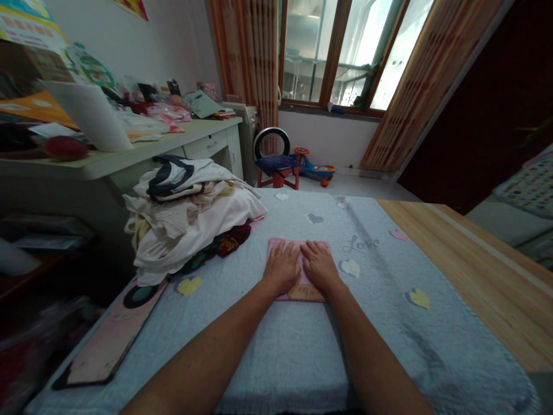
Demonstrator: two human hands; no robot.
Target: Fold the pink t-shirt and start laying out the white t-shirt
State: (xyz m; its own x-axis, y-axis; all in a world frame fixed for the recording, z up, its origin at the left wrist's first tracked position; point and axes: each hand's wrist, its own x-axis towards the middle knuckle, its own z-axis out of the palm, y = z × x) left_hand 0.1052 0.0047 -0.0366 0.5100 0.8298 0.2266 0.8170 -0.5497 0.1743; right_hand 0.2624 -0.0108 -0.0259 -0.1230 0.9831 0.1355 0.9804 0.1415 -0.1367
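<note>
A small pink folded cloth lies flat on the pale blue blanket in front of me, with a tan printed patch along its near edge. My left hand rests palm down on the cloth's left half, fingers stretched away from me. Beside it, my right hand presses flat on the right half, its fingers also extended. Both hands cover much of the cloth, and neither grips it.
A heap of white and dark clothes sits at the left. Nearer, a long pink board with a dark-rimmed round hole lies on the blanket. A cluttered desk stands beyond the heap; bare wood shows at right.
</note>
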